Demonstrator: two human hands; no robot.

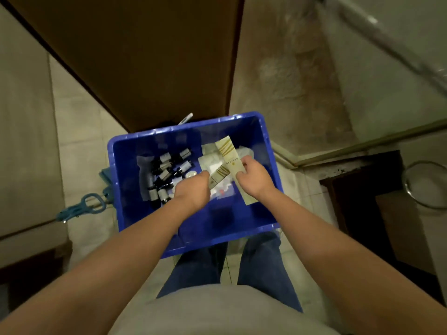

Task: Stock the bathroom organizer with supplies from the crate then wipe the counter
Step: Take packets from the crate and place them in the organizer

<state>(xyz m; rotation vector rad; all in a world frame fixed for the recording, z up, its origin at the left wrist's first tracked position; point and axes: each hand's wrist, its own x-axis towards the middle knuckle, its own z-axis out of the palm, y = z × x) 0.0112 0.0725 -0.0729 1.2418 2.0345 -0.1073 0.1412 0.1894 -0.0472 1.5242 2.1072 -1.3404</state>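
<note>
The person stands over the blue crate (116, 165), which sits on the floor (79, 141), and both hands are down inside it. The right hand (254, 177) pinches a long packet (229, 155), cream with gold stripes, between thumb and fingers near its middle. One end sticks out past the hand and the other end points back toward the person. The left hand (192, 189) is curled around a second packet (219, 176) of the same kind, and only a short bit shows past its fingertips. The two packets are close together, and I cannot tell if they touch. Under both hands lies a heap of white packets (212, 160). Just to the left of the left hand is a bunch of little dark bottles (167, 172). I think this step is picking supplies out of the crate. To do it well, hold each packet flat and firm but do not squash it. Lift both straight up so the long ends do not catch on the crate wall or drag other packets out. The organizer is not in view, so look for it before walking.
</note>
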